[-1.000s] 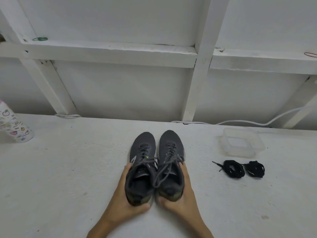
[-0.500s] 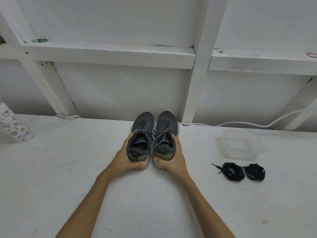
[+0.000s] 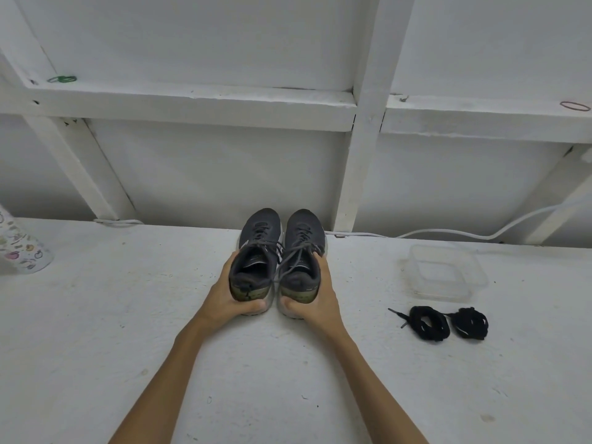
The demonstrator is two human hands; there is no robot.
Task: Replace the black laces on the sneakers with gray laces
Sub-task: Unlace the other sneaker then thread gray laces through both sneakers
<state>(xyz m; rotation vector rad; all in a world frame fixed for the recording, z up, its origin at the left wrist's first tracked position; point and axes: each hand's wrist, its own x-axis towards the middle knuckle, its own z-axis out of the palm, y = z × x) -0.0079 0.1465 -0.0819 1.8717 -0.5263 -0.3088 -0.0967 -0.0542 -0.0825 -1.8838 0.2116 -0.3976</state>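
Two dark grey sneakers stand side by side near the back of the white table, toes toward the wall, both threaded with gray laces. My left hand (image 3: 226,298) grips the heel of the left sneaker (image 3: 258,251), thumb under the heel. My right hand (image 3: 315,299) grips the heel of the right sneaker (image 3: 302,248) the same way. Two coiled bundles of black laces (image 3: 447,323) lie on the table to the right, apart from the shoes.
A clear plastic container (image 3: 447,272) sits behind the black laces. A patterned bottle (image 3: 22,251) stands at the left edge. A white cable (image 3: 448,233) runs along the wall base. White wall beams rise just beyond the sneakers' toes.
Both hands have pushed the pair of sneakers away from me, from the table's middle to its back by the wall. My arms are now stretched out.
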